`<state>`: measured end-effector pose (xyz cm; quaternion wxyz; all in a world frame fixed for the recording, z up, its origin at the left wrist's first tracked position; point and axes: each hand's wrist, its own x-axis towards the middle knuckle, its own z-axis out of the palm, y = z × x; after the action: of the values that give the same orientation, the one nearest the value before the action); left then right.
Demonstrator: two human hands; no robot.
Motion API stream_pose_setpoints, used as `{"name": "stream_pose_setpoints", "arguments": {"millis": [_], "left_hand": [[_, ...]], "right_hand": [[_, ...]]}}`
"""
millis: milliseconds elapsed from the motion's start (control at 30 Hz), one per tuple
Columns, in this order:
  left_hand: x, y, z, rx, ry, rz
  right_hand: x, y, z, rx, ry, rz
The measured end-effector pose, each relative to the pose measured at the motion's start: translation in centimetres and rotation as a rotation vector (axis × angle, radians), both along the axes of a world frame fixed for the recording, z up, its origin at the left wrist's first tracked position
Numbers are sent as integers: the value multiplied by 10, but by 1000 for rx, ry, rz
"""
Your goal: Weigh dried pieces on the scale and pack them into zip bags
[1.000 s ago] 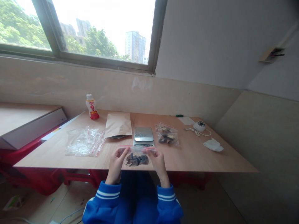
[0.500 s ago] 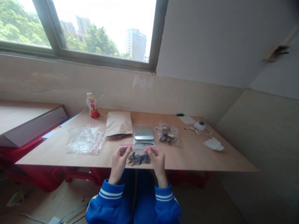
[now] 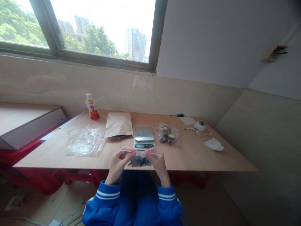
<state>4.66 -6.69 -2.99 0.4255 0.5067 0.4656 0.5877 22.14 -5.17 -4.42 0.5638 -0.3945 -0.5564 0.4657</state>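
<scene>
Between my two hands is a clear zip bag (image 3: 140,160) with dark, dried-looking pieces inside and a red line along its top. My left hand (image 3: 119,161) pinches the upper left of the seal, thumb toward the middle. At the upper right of the seal, my right hand (image 3: 157,160) pinches in the same way. The bag is at the table's front edge, just in front of a kitchen scale (image 3: 144,134) with a steel plate and a small display. Right of the scale lie filled zip bags (image 3: 168,136) holding brown and pale pieces.
A kraft paper pouch (image 3: 119,124) and a pile of clear plastic bags (image 3: 82,142) lie left of the scale. A bottle (image 3: 92,107) stands behind them. A white round device with a cable (image 3: 200,126), a crumpled tissue (image 3: 213,144) and a green-handled tool (image 3: 180,115) are on the right.
Both hands have drawn the bag's top edge slightly down and nearer to me, uncovering the scale's display. My thumbs have come closer together along the seal.
</scene>
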Motion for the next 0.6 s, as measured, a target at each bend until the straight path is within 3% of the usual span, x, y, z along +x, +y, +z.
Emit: {"name": "stream_pose_setpoints", "arguments": {"millis": [233,600], "left_hand": [[4,4,-1,-14,20,19],[14,2,-2,-12,-20,41]], "right_hand": [[2,1,-3,-50,-19,-39],[4,-3,4,7,-56,-121]]}}
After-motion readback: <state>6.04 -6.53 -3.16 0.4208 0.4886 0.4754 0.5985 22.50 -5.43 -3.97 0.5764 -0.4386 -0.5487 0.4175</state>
